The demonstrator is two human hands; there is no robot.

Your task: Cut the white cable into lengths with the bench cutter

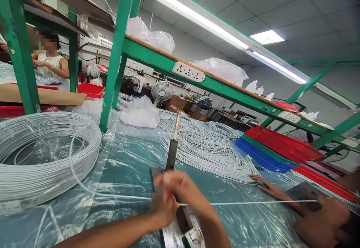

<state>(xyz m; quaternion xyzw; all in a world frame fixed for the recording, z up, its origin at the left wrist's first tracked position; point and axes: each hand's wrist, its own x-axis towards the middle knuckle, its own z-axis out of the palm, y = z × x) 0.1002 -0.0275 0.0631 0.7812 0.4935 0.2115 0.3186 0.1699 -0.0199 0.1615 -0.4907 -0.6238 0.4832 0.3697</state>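
Left hand [163,203] and right hand [182,190] were pressed together, both pinched on a thin white wire [247,203] at the lever cutter [172,158]. Wire ran taut to a co-worker's hand [323,221]; round, smooth, fed from the big coil [42,154] on plastic-covered bench [126,165].

Bright ceiling tube light [197,15]; motion-blurred hands, edges bowed by wide lens.

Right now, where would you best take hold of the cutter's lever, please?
Probably at the pale grip end of the lever, coming from above. It stands raised and tilted over the base, clear of both hands and the taut white cord.
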